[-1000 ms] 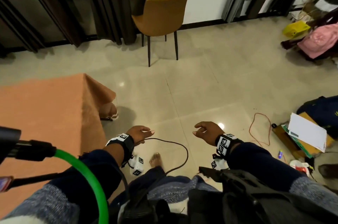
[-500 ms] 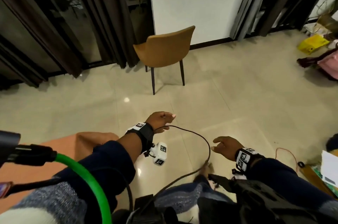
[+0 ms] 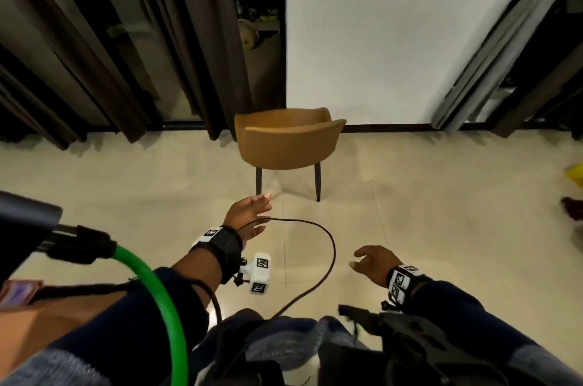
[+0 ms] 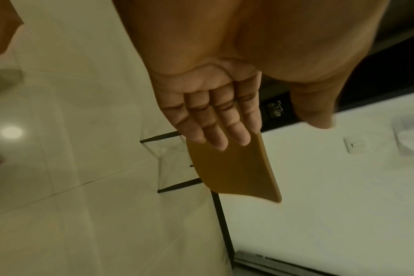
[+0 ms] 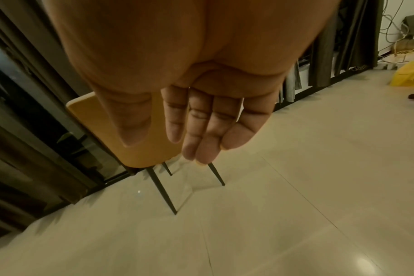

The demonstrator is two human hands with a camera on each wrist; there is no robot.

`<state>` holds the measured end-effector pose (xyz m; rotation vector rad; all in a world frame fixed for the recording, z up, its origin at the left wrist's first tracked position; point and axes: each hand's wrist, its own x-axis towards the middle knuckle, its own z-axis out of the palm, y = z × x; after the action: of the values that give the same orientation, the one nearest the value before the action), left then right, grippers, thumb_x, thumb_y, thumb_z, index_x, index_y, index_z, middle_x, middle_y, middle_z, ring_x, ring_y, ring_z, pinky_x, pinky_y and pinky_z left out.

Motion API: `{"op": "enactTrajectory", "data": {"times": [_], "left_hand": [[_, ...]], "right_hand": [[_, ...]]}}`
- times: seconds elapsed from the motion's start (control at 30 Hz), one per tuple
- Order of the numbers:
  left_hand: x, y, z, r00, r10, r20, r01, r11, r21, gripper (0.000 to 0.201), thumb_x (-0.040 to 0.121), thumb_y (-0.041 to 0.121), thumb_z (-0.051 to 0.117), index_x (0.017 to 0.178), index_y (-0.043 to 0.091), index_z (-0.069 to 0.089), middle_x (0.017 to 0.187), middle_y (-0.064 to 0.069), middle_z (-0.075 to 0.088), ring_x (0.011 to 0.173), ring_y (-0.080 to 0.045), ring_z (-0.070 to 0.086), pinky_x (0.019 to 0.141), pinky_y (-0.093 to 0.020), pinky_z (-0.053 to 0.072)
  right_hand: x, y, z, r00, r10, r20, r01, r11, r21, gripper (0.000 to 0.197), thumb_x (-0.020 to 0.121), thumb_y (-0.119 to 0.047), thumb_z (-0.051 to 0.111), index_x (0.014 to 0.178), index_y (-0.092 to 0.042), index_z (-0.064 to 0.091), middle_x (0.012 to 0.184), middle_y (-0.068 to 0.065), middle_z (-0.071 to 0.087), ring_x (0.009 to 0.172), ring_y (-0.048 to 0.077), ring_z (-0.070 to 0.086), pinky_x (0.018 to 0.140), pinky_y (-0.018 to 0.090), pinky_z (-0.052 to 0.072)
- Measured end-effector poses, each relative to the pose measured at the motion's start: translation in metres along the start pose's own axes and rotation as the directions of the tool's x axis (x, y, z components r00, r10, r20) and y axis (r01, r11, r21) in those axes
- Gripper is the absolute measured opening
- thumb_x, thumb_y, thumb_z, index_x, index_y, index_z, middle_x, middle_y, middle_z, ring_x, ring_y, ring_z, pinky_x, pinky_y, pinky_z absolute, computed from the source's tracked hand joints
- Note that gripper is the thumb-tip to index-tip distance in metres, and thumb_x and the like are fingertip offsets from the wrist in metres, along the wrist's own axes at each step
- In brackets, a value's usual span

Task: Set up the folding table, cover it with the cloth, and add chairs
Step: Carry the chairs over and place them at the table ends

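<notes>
A tan chair (image 3: pixel 285 143) with thin black legs stands ahead against the white wall, its curved back toward me. My left hand (image 3: pixel 252 217) reaches forward, fingers straight, short of the chair and holding nothing. Lower and to the right, my right hand (image 3: pixel 370 261) hangs with relaxed fingers, also empty. In the left wrist view the left fingers (image 4: pixel 215 130) point at the chair back (image 4: pixel 234 173). The right wrist view shows the right fingers (image 5: pixel 196 130) in front of the chair (image 5: pixel 135 130). A corner of the orange cloth (image 3: pixel 38 325) shows at the lower left.
Dark curtains (image 3: pixel 176 38) and glass doors line the back left, more curtains (image 3: pixel 492 64) the back right. A black cable (image 3: pixel 328 247) loops in front of my body. A yellow bag (image 5: pixel 411 74) lies on the tiled floor (image 3: pixel 441 228) at the right.
My view has swung away from the cloth-covered table and toward the chair, which is now nearer and centred. My left hand has stretched forward; the right stays low.
</notes>
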<state>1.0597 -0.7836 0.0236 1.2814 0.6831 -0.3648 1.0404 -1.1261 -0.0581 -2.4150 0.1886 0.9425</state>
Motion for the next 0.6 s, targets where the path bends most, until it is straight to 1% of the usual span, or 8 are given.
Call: {"op": "enactTrajectory", "data": {"times": [0.07, 0.13, 0.23, 0.3, 0.4, 0.43, 0.53, 0.6], "left_hand": [[0.025, 0.021, 0.005, 1.0, 0.012, 0.02, -0.011, 0.999, -0.049, 0.046, 0.088, 0.049, 0.07, 0.126, 0.023, 0.067, 0.122, -0.001, 0.071, 0.096, -0.022, 0.065, 0.082, -0.033, 0.049], [0.056, 0.04, 0.005, 0.999, -0.014, 0.036, 0.018, 0.993, -0.119, 0.052, 0.087, 0.057, 0.067, 0.128, 0.026, 0.066, 0.126, -0.001, 0.069, 0.099, -0.022, 0.064, 0.086, -0.036, 0.048], [0.107, 0.069, 0.005, 1.0, -0.02, 0.019, 0.024, 0.984, -0.179, 0.063, 0.078, 0.066, 0.07, 0.127, 0.026, 0.066, 0.126, 0.0, 0.069, 0.1, -0.022, 0.064, 0.083, -0.035, 0.051], [0.144, 0.093, 0.006, 1.0, -0.024, -0.016, 0.021, 0.981, -0.193, 0.066, 0.076, 0.067, 0.071, 0.129, 0.028, 0.063, 0.125, 0.0, 0.069, 0.1, -0.022, 0.064, 0.081, -0.035, 0.051], [0.195, 0.132, 0.006, 0.992, -0.063, -0.11, 0.046, 0.987, -0.154, 0.064, 0.078, 0.072, 0.068, 0.127, 0.032, 0.057, 0.12, 0.0, 0.067, 0.099, -0.023, 0.063, 0.082, -0.036, 0.048], [0.211, 0.143, 0.005, 0.986, -0.089, -0.144, 0.067, 0.986, -0.15, 0.064, 0.075, 0.075, 0.068, 0.122, 0.031, 0.059, 0.115, 0.0, 0.067, 0.096, -0.023, 0.063, 0.081, -0.035, 0.048], [0.259, 0.175, 0.006, 0.963, -0.132, -0.236, 0.107, 0.988, -0.114, 0.058, 0.077, 0.075, 0.066, 0.096, 0.021, 0.061, 0.083, -0.004, 0.062, 0.07, -0.021, 0.058, 0.063, -0.029, 0.045], [0.287, 0.185, 0.003, 0.946, -0.144, -0.29, 0.151, 0.989, 0.0, 0.061, 0.08, 0.073, 0.065, 0.089, 0.013, 0.06, 0.066, -0.007, 0.052, 0.052, -0.019, 0.048, 0.049, -0.024, 0.037]], "right_hand": [[0.044, -0.002, -0.035, 1.0, 0.016, 0.009, -0.016, 0.997, 0.074, 0.048, 0.065, -0.072, 0.077, 0.094, -0.034, 0.067, 0.087, -0.006, 0.073, 0.085, 0.017, 0.068, 0.086, 0.033, 0.056], [0.084, -0.013, -0.064, 1.0, -0.016, -0.02, 0.019, 0.989, 0.148, 0.08, 0.043, -0.098, 0.063, 0.089, -0.033, 0.07, 0.086, -0.005, 0.074, 0.081, 0.02, 0.071, 0.085, 0.04, 0.059], [0.118, -0.064, -0.11, 1.0, 0.021, 0.01, -0.023, 0.898, 0.439, 0.104, 0.053, -0.104, 0.042, 0.106, -0.02, 0.072, 0.09, 0.002, 0.069, 0.072, 0.021, 0.063, 0.06, 0.031, 0.051], [0.144, -0.097, -0.137, 0.982, 0.114, 0.148, -0.179, 0.808, 0.561, 0.106, 0.058, -0.105, 0.026, 0.115, -0.026, 0.068, 0.104, 0.007, 0.071, 0.086, 0.025, 0.066, 0.068, 0.03, 0.045], [0.187, -0.136, -0.172, 0.966, 0.152, 0.211, -0.252, 0.741, 0.623, 0.125, 0.027, -0.111, 0.027, 0.115, -0.032, 0.067, 0.116, 0.011, 0.07, 0.108, 0.034, 0.065, 0.083, 0.04, 0.048], [0.201, -0.149, -0.181, 0.964, 0.159, 0.214, -0.261, 0.731, 0.63, 0.127, 0.025, -0.111, 0.027, 0.116, -0.032, 0.067, 0.118, 0.012, 0.069, 0.109, 0.035, 0.065, 0.085, 0.043, 0.049], [0.246, -0.192, -0.214, 0.963, 0.173, 0.207, -0.267, 0.713, 0.648, 0.121, 0.045, -0.11, 0.024, 0.119, -0.024, 0.067, 0.12, 0.014, 0.069, 0.107, 0.035, 0.065, 0.086, 0.044, 0.049], [0.282, -0.208, -0.231, 0.957, 0.219, 0.189, -0.289, 0.726, 0.623, 0.114, 0.07, -0.098, 0.024, 0.123, -0.007, 0.064, 0.121, 0.02, 0.068, 0.1, 0.034, 0.066, 0.078, 0.04, 0.05]]}}
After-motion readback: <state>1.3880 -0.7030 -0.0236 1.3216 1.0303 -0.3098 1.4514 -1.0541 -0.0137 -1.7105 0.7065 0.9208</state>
